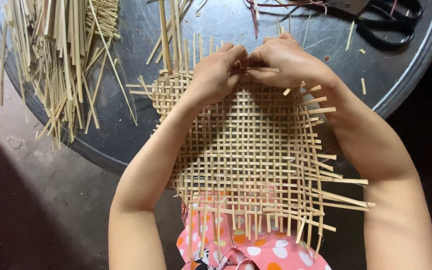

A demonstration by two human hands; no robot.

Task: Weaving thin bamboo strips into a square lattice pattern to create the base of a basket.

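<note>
At twelve o'clock on the woven mat (248, 150), left hand (216, 72) and right hand (286, 62) pinch one strip (265, 69); advise seating it flush, square.

Under your fingers (236, 62) you have one woven mat (246, 150); left of them, one heap of loose strips (61, 55); beyond, one pair of scissors (386, 20).

Both bare forearms reach forward, the left hand (217, 71) and right hand (282, 61) meeting, fingers curled and pinching together.
</note>
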